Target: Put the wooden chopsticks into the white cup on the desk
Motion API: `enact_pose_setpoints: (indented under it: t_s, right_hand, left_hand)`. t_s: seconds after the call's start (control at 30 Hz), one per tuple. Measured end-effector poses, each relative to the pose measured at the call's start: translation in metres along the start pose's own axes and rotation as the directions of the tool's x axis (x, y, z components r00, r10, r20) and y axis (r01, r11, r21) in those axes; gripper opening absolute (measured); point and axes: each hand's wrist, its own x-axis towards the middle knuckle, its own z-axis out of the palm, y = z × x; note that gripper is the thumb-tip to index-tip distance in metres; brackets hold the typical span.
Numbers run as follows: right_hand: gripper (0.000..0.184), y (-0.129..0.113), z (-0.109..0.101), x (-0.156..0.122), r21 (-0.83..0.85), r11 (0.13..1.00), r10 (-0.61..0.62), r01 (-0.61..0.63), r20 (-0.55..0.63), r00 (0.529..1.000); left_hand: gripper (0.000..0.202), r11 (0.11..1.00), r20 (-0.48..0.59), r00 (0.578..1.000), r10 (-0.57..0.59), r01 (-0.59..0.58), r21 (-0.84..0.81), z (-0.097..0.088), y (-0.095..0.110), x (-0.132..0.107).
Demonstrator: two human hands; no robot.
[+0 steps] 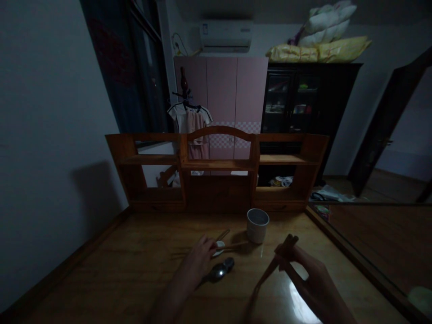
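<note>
My left hand (201, 256) reaches over a wooden desk (135, 270), its fingers closed around loose wooden chopsticks (232, 245) that lie beside a small white dish (220, 248). A metal spoon (220, 271) lies just under that hand. My right hand (297, 263) is closed on a bundle of wooden chopsticks (281, 256), tips pointing down toward the desk. A white cup (257, 225) stands upright between and beyond both hands.
A wooden shelf unit (218, 173) stands along the desk's far edge. Behind it are a pink wardrobe (236, 94), hanging clothes (191, 121) and a dark glass cabinet (297, 99). The room is dim. A wall runs along the left.
</note>
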Motion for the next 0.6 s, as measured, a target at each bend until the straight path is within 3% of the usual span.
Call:
enact_pose_setpoints:
  t_s: [0.07, 0.17, 0.23, 0.37, 0.6]
  right_hand:
    - [0.015, 0.002, 0.0, 0.0, 0.031, 0.999, 0.016, -0.016, 0.008, 1.0]
    - [0.015, 0.002, 0.001, 0.001, 0.076, 0.997, 0.03, -0.031, 0.015, 0.999]
    - [0.015, -0.001, 0.001, 0.004, 0.082, 0.996, 0.032, -0.033, 0.02, 0.999]
    - [0.011, -0.008, 0.001, 0.01, 0.075, 0.997, 0.009, -0.012, 0.038, 0.999]
    - [0.006, -0.02, 0.005, 0.019, 0.173, 0.985, -0.01, -0.007, 0.101, 0.995]
  left_hand:
    - [0.023, 0.967, -0.077, 0.997, -0.002, -0.018, -0.256, 0.007, 0.003, 0.001]
    - [0.024, 0.761, -0.179, 0.979, -0.101, -0.04, -0.647, 0.016, 0.017, -0.005]
    - [0.023, 0.643, -0.248, 0.957, -0.154, -0.094, -0.76, 0.018, 0.031, -0.012]
    - [0.019, 0.594, -0.281, 0.944, -0.175, -0.126, -0.795, 0.027, 0.051, -0.017]
    - [0.016, 0.723, -0.249, 0.968, -0.037, -0.146, -0.676, 0.079, 0.049, -0.012]
